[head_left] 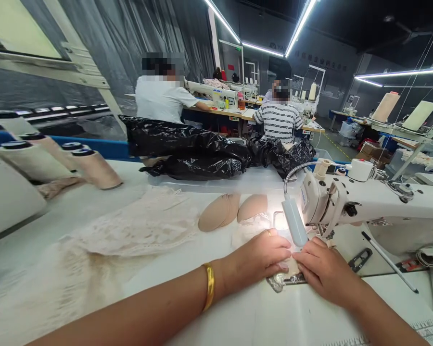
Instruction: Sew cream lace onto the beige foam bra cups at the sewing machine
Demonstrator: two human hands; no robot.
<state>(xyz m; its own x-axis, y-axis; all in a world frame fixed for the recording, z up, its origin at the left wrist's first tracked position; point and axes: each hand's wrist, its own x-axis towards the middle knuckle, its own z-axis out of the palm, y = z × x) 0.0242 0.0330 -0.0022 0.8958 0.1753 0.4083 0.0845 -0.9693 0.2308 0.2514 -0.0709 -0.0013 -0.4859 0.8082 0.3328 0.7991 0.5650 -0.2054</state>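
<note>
**Gentle handling, tight right side**

From my remote seat, the left hand (269, 253) and right hand (323, 269) press side by side on pale fabric (293, 269) below the lamp (295, 223); I can't tell whether either pinches. It looks light, soft, creasable: best held flat near its edges. The sewing machine (324, 197) crowds the right; the tabletop (252, 319) gives room nearer the body.

The left hand (265, 252) and right hand (324, 269) partly hide the pale cloth (291, 267) beneath them, the right edge cuts off the sewing machine (389, 199) and clear ruler (427, 329), and the lower-left lace (63, 281) is blurred.
</note>
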